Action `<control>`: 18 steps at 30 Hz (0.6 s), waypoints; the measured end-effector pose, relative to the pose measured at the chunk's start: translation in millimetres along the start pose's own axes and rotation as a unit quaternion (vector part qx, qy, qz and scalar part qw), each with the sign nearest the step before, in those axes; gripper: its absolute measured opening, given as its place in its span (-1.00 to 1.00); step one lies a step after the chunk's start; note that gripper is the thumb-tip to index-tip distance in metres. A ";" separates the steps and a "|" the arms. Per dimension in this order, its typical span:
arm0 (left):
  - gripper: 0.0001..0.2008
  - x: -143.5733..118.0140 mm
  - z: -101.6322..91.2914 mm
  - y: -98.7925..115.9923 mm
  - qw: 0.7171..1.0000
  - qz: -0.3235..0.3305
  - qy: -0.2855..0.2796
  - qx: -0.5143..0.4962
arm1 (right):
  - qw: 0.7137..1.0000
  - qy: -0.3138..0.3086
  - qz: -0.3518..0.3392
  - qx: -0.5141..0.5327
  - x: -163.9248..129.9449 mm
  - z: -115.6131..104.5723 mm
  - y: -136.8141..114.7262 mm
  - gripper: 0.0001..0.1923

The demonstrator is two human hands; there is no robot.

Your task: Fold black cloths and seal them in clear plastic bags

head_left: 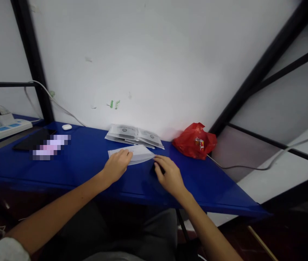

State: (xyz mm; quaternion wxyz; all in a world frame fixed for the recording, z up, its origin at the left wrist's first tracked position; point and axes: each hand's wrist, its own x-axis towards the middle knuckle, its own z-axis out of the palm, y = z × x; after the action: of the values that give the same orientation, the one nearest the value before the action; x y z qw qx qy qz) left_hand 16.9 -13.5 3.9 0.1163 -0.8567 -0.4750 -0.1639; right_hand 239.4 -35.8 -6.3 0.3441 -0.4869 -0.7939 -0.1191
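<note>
A white folded paper sheet [140, 153] lies on the blue table [88, 163] in front of me. My left hand [116, 166] rests flat on its left part, fingers pressing it down. My right hand [167, 174] touches the paper's right tip with its fingertips, palm down on the table. Behind the sheet, against the wall, sits a stack of white printed packets [133, 136].
A red plastic bag [194, 141] lies at the right by the wall. A dark phone or tablet [33, 139] and a white earbud case [67, 127] are at the left, with a power strip [3, 127] beyond. Black metal frame bars [251, 76] rise on both sides.
</note>
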 end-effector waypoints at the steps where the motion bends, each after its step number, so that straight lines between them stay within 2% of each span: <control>1: -0.79 2.1 -0.4 -2.9 1.000 0.000 0.007 -0.005 | 0.999 -0.006 -0.042 0.022 1.1 0.7 -12.1 -0.73; 4: -0.83 5.5 -2.5 -9.3 0.999 0.008 0.019 -0.026 | 0.989 -0.058 -0.128 0.050 5.9 7.7 -41.0 -0.71; 6: -0.84 5.7 -4.3 -11.7 0.999 0.013 0.018 -0.043 | 0.985 -0.104 -0.133 0.042 11.1 14.7 -51.9 -0.68; 11: -0.83 2.1 -5.5 -17.0 0.997 0.019 0.040 -0.066 | 0.977 -0.201 -0.069 -0.002 25.9 32.6 -58.1 -0.54; 15: -0.85 -4.7 1.2 -28.2 0.996 0.023 0.076 -0.046 | 0.973 -0.223 -0.007 -0.067 31.5 45.7 -51.9 -0.56; 18: -0.87 -11.1 12.8 -40.1 0.993 0.033 0.105 -0.037 | 0.972 -0.228 0.002 -0.052 30.7 52.8 -45.0 -0.54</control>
State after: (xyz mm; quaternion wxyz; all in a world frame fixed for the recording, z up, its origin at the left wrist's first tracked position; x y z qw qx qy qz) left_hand -20.7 3.4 -10.5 0.1390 -0.8539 -0.4248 -0.2665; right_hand 169.3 -9.2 -18.2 0.1280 -0.5202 -0.8432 -0.0455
